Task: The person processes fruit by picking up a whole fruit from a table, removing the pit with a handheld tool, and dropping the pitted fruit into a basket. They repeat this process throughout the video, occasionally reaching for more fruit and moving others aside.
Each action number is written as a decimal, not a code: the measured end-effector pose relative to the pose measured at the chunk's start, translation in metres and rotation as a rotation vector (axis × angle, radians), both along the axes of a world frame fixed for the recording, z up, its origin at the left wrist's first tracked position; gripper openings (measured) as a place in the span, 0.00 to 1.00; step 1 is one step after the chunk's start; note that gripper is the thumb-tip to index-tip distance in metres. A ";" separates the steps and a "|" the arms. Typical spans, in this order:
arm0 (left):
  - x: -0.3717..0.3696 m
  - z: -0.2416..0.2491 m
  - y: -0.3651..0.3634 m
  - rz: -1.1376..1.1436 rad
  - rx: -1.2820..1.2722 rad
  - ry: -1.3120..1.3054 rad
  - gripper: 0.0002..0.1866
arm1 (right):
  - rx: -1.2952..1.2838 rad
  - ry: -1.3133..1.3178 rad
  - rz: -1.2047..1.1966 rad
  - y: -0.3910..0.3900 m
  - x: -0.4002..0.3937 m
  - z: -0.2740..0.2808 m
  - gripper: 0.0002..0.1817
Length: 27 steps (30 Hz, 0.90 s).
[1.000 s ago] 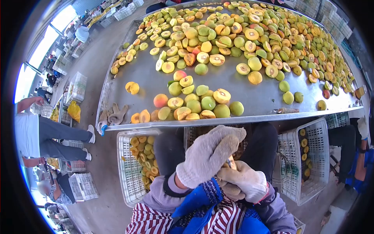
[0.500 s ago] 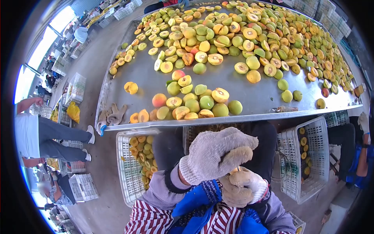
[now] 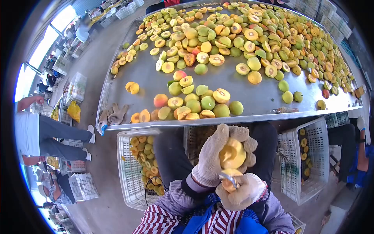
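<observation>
My left hand [image 3: 212, 158], in a pale knit glove, is wrapped round a halved yellow fruit [image 3: 232, 154] whose cut face with an empty hollow shows. Just below it, my right hand [image 3: 242, 192], gloved too, is closed on a small tool with a curved metal end [image 3: 229, 179]. A second piece of yellow fruit [image 3: 231, 173] lies against the metal end, between the two hands. Both hands are over my lap, in front of the metal table [image 3: 156, 124]. Whole and halved fruits [image 3: 193, 105] lie near the table's front edge.
A large heap of fruit [image 3: 272, 39] covers the table's far side. Spare gloves [image 3: 113, 115] and another tool [image 3: 285, 110] lie by its front edge. White crates [image 3: 130, 175] [image 3: 304, 160] flank my legs. A person [image 3: 46, 132] stands at the left; another's arm [image 3: 362, 148] shows at the right.
My left hand has turned and opened out, so the halved fruit in it now shows. The tool's metal end and the second piece have come into view at my right hand.
</observation>
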<state>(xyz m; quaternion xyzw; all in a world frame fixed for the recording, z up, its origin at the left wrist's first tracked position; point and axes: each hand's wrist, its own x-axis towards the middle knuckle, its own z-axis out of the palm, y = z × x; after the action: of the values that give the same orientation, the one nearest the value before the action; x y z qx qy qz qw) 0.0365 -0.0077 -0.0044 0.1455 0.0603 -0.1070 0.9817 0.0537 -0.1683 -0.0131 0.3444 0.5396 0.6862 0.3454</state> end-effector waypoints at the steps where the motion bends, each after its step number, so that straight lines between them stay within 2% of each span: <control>1: 0.002 0.011 0.006 0.039 0.294 0.030 0.35 | 0.001 -0.005 0.009 -0.003 0.000 -0.009 0.12; 2: 0.002 0.017 0.012 0.084 0.588 0.067 0.35 | 0.107 -0.399 -0.031 -0.012 -0.002 -0.028 0.12; 4: -0.002 0.006 0.032 0.251 0.810 0.002 0.40 | 0.343 -1.182 -0.115 -0.016 0.000 -0.047 0.11; 5: -0.008 0.001 0.045 0.336 0.866 -0.001 0.39 | 0.198 -1.038 -0.008 -0.012 0.004 -0.038 0.12; 6: -0.016 -0.005 0.059 0.420 0.923 -0.005 0.37 | 0.215 -1.038 -0.003 -0.008 0.010 -0.026 0.12; 7: -0.028 -0.011 0.080 0.436 1.004 0.029 0.35 | 0.197 -1.320 0.110 -0.006 0.015 -0.016 0.10; 8: -0.043 -0.016 0.104 0.451 1.081 0.065 0.32 | 0.172 -1.600 0.226 -0.006 0.017 -0.006 0.13; 9: -0.057 -0.018 0.127 0.470 1.328 0.199 0.30 | 0.065 -2.051 0.111 -0.002 0.003 0.009 0.14; 10: -0.068 -0.021 0.148 0.482 1.571 0.337 0.28 | 0.072 -2.051 0.111 0.002 0.004 0.013 0.14; 11: -0.080 -0.030 0.165 0.485 1.574 0.339 0.28 | 0.114 -2.030 0.149 0.005 0.008 0.016 0.13; 12: -0.088 -0.032 0.175 0.336 2.371 0.460 0.25 | 0.155 -2.008 0.185 0.008 0.009 0.018 0.12; 13: -0.092 -0.034 0.181 0.075 3.155 0.566 0.24 | 0.162 -2.014 0.193 0.010 0.009 0.020 0.12; 14: -0.088 -0.040 0.183 0.085 3.157 0.564 0.24 | 0.162 -2.020 0.188 0.014 0.011 0.020 0.12; 16: -0.063 -0.027 0.163 0.527 2.625 0.245 0.26 | 0.176 -2.075 0.271 0.022 0.009 0.020 0.11; 17: -0.048 -0.029 0.160 0.385 2.381 0.217 0.28 | 0.158 -2.088 0.259 0.026 0.009 0.025 0.10; 18: -0.030 -0.032 0.156 0.349 2.215 0.149 0.28 | 0.164 -2.092 0.264 0.031 0.007 0.029 0.10; 19: -0.012 -0.046 0.156 0.468 2.478 -0.070 0.24 | 0.121 -2.160 0.278 0.035 0.004 0.033 0.11; 20: 0.005 -0.063 0.158 0.468 2.476 -0.075 0.24 | 0.072 -2.225 0.292 0.037 0.002 0.035 0.12; 22: 0.035 -0.082 0.162 0.097 2.707 0.015 0.26 | -0.048 -2.232 0.312 0.036 0.002 0.037 0.12; 23: 0.046 -0.083 0.166 0.096 2.700 0.007 0.26 | -0.157 -2.232 0.335 0.034 0.002 0.037 0.12; 25: 0.066 -0.076 0.176 -0.059 2.505 0.449 0.30 | -0.205 -2.240 0.314 0.027 0.002 0.034 0.13; 26: 0.071 -0.080 0.183 -0.065 2.506 0.445 0.30 | -0.240 -2.248 0.293 0.023 0.002 0.031 0.13; 27: 0.077 -0.081 0.186 0.035 2.574 0.451 0.32 | -0.230 -2.275 0.328 0.021 0.003 0.027 0.13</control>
<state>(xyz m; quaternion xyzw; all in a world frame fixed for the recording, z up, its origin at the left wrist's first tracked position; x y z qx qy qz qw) 0.1131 0.1788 -0.0852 0.9528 0.2828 0.0178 0.1091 0.0566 -0.1474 0.0140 -0.5804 0.0140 0.5834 0.5680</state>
